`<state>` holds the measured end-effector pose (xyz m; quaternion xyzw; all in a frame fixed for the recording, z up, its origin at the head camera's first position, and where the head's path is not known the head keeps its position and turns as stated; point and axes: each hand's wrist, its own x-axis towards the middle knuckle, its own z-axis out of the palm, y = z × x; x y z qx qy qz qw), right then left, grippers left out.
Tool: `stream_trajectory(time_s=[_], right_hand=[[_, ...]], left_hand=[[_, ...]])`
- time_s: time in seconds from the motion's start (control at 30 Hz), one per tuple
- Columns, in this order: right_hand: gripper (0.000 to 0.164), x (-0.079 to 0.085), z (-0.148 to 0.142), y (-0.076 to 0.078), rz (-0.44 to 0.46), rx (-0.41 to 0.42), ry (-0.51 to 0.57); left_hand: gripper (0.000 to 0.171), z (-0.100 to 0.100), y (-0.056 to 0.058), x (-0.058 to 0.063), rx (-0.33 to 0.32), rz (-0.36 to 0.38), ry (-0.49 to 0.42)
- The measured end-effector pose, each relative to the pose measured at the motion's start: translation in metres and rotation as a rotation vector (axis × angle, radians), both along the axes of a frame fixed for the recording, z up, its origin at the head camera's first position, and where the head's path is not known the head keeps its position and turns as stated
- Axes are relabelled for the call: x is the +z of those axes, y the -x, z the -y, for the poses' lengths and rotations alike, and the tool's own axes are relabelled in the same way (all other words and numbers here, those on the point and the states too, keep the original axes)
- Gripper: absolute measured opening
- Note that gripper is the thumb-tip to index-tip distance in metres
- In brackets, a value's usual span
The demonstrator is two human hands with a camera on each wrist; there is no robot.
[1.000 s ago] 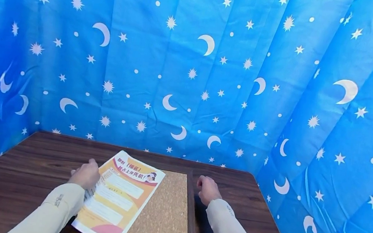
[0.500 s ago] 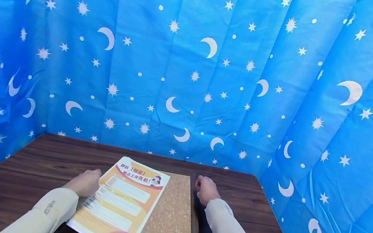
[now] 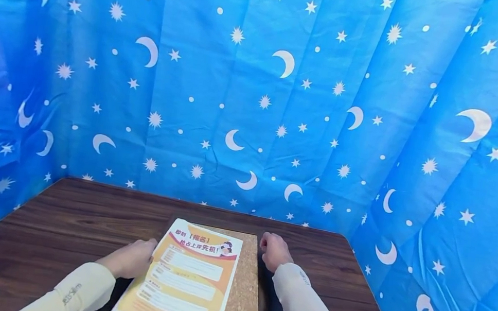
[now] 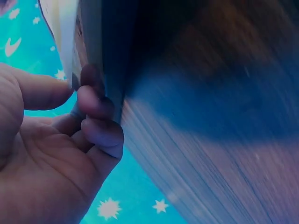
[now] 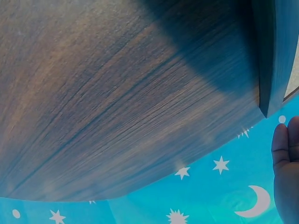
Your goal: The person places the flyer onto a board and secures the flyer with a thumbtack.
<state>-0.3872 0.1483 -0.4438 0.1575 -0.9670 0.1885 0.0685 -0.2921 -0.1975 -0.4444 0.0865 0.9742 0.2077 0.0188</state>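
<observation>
My left hand (image 3: 131,259) pinches the left edge of a printed flyer (image 3: 181,287), orange and white with a purple heading. The left wrist view shows the thumb (image 4: 46,92) on one side of the edge and curled fingers (image 4: 100,133) on the other. The flyer lies slantwise over a wood-framed cork board (image 3: 244,284), covering most of its left part. By the board's upper right corner is my right hand (image 3: 275,253), its fingers bent inward. In the right wrist view only part of that hand (image 5: 287,172) shows, close to the frame (image 5: 275,51). Whether it holds anything is hidden.
Beneath the board spreads a dark wood-grain table (image 3: 97,209). A blue curtain (image 3: 213,68) with white moons and stars hangs behind the table and along both sides. The board's frame stands up from the tabletop along its right side.
My left hand has moved right with the flyer, which covers more of the cork board and sits straighter. My right hand stays by the board's corner. The view has shifted slightly.
</observation>
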Motion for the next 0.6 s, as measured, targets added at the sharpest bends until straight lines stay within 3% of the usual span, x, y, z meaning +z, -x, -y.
stream_trajectory(time_s=[0.27, 0.6], right_hand=[[0.023, -0.004, 0.009, 0.001, -0.015, -0.022, 0.013], [0.023, -0.009, 0.027, 0.002, 0.009, -0.022, 0.06]], left_hand=[[0.029, -0.014, -0.009, -0.004, -0.075, -0.033, -0.01], [0.033, -0.026, -0.018, -0.008, -0.066, -0.027, -0.095]])
